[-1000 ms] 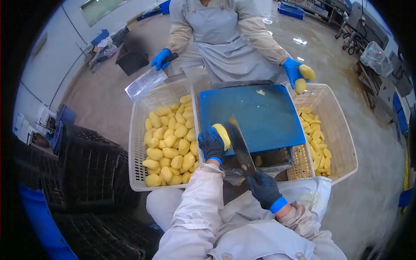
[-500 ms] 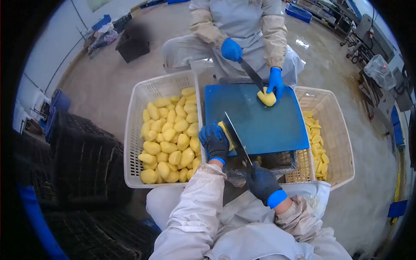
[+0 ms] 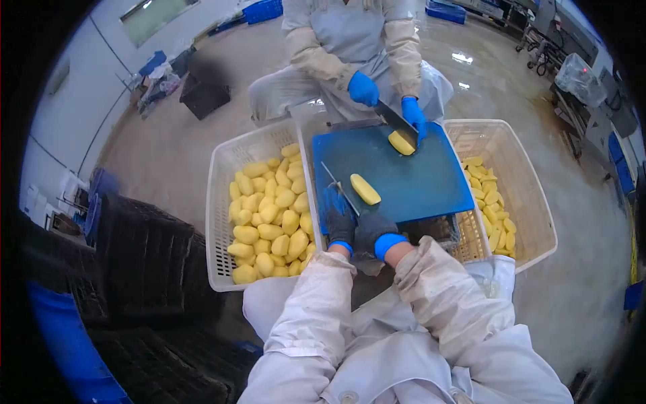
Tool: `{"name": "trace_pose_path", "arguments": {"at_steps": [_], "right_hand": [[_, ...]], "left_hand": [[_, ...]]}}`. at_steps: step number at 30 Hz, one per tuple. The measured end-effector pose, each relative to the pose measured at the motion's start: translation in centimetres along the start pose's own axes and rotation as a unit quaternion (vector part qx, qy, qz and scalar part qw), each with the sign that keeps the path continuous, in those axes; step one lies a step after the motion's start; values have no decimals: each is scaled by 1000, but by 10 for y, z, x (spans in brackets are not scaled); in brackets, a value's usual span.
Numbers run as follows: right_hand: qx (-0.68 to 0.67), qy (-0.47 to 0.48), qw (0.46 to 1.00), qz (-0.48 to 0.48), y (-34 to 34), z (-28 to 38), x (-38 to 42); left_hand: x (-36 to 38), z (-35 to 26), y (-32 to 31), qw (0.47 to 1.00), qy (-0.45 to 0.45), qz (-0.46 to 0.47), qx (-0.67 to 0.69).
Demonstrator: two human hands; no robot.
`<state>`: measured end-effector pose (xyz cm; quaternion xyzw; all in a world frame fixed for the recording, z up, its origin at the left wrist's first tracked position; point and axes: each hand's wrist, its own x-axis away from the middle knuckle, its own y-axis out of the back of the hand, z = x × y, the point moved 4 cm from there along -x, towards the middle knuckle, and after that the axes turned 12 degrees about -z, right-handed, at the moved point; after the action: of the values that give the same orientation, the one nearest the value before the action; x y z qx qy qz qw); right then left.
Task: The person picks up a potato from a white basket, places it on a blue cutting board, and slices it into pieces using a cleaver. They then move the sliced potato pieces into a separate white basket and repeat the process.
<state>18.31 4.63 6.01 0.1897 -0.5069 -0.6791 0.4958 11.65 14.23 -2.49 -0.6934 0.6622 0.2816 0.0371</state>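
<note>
My right hand (image 3: 374, 232), in a dark glove with a blue cuff, grips a knife (image 3: 340, 189) at the near edge of the blue cutting board (image 3: 417, 195). The blade points up and left, seen nearly edge-on. Close against its left side is my left hand (image 3: 338, 219), gloved in dark and blue, fingers together; whatever they hold is hidden. A cut potato piece (image 3: 365, 189) lies on the board just right of the blade. Across the board, a co-worker's blue-gloved hands hold another knife (image 3: 396, 118) and a potato piece (image 3: 402, 143).
A white crate (image 3: 212, 229) of peeled whole potatoes (image 3: 272, 209) stands left of the board. On the right, another pale crate (image 3: 535, 202) holds cut potato pieces (image 3: 494, 209). Dark crates (image 3: 145, 256) are stacked at the lower left.
A cut potato piece now lies on the board right of my knife. My right hand and blade have moved left toward my left hand. The co-worker's knife has come down to their potato.
</note>
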Motion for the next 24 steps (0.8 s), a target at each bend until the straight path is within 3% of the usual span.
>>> {"name": "trace_pose_path", "arguments": {"at_steps": [1,3,5,11,13,17,21,22,23,24], "right_hand": [[26,23,999,1,-5,0,10],[-1,1,1000,-29,-10,0,14],[-22,29,999,-32,-14,7,24],[-34,-4,999,6,-10,6,49],[-73,-28,997,-6,-20,-4,34],[-82,-56,995,4,-14,-6,34],[-154,-7,988,-13,25,-10,86],[-190,34,980,-50,38,-19,94],[-195,32,978,-59,37,-34,99],[-264,-40,963,-34,28,-56,109]], "left_hand": [[7,4,2,1000,-3,0,3],[14,6,5,973,-155,-25,-170],[21,5,13,970,-176,-14,-170],[32,5,19,983,-151,-10,-103],[17,15,8,987,107,29,118],[1,-26,6,985,96,-18,145],[-38,4,-4,992,8,35,-123],[-37,19,-9,993,116,-18,-13],[-40,9,-7,995,-44,-28,-86],[-37,13,-5,999,-42,-20,-21]]}}
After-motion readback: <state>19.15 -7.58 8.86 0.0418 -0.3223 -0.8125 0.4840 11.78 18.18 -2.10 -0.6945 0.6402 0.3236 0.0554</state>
